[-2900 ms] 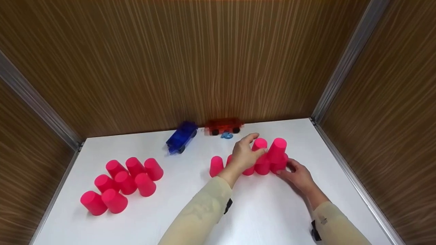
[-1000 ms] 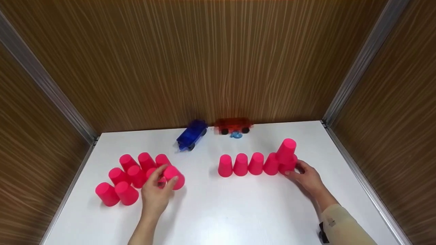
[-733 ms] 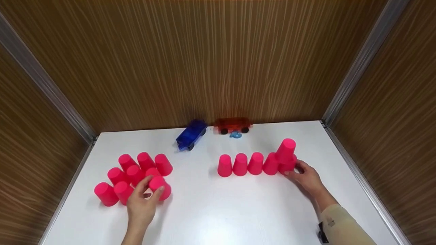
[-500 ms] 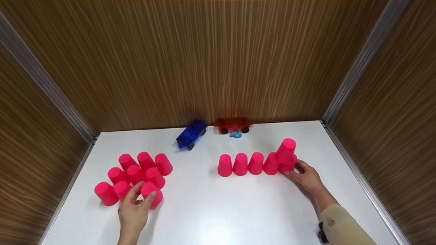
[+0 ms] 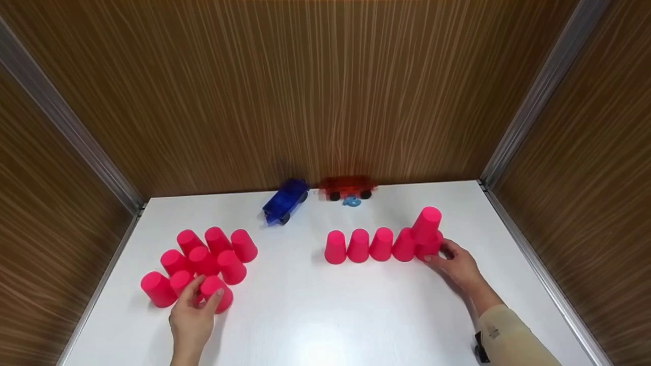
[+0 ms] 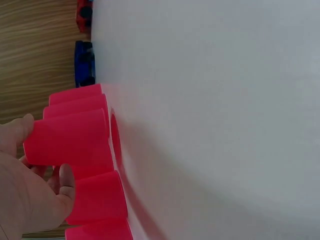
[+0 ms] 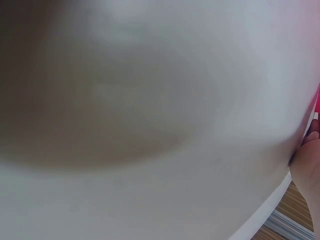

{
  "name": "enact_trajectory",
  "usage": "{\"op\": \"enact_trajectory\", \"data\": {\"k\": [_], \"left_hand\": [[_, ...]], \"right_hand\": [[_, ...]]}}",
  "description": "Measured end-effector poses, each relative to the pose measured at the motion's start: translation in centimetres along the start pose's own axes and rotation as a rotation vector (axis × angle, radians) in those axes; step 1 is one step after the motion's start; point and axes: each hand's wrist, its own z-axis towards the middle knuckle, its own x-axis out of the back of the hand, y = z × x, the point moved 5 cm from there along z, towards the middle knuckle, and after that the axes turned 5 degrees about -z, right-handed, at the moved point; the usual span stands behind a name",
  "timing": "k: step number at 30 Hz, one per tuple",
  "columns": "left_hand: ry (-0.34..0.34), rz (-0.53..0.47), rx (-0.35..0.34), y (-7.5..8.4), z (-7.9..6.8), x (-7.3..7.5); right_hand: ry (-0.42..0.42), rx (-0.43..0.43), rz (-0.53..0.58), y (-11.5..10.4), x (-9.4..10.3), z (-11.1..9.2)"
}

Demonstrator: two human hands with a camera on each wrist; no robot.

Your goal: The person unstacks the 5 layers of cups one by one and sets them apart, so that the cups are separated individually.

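Observation:
My left hand (image 5: pixel 190 323) pinches a pink cup (image 5: pixel 217 295) between thumb and fingers, at the near right of a group of upside-down pink cups (image 5: pixel 203 262). In the left wrist view, that held cup (image 6: pixel 70 137) overlaps the others; whether its rim touches the table is unclear. On the right, several upside-down cups (image 5: pixel 359 246) stand in a row. One more cup (image 5: pixel 427 223) sits on top at the row's right end. My right hand (image 5: pixel 460 267) grips the lower end cup (image 5: pixel 428 247) from its right side. The right wrist view shows little of this hand (image 7: pixel 311 150).
A blue toy car (image 5: pixel 286 202) and a red toy car (image 5: pixel 349 187) stand at the back of the white table (image 5: pixel 315 305). A small light-blue object (image 5: pixel 352 202) lies before the red one. Wood-patterned panels (image 5: pixel 325 91) enclose the back and sides.
My left hand has come away from the upper level of the right row and carried a cup leftward to the left group's near edge. My right hand stays at the end cup.

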Motion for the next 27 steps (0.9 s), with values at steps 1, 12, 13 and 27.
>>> {"op": "enact_trajectory", "data": {"k": [1,12,13,27], "left_hand": [[-0.001,-0.002,0.004,-0.1,0.1,0.0],[0.001,0.005,0.0,-0.7,0.8,0.0],[-0.001,0.005,-0.001,-0.7,0.8,0.0],[0.005,-0.003,-0.014,-1.0,1.1,0.0]], "right_hand": [[0.0,0.0,0.0,0.0,0.0,0.0],[-0.014,-0.009,0.01,-0.1,-0.2,0.0],[-0.012,-0.012,0.009,0.0,-0.2,0.0],[-0.002,0.011,0.009,-0.2,-0.1,0.0]]}}
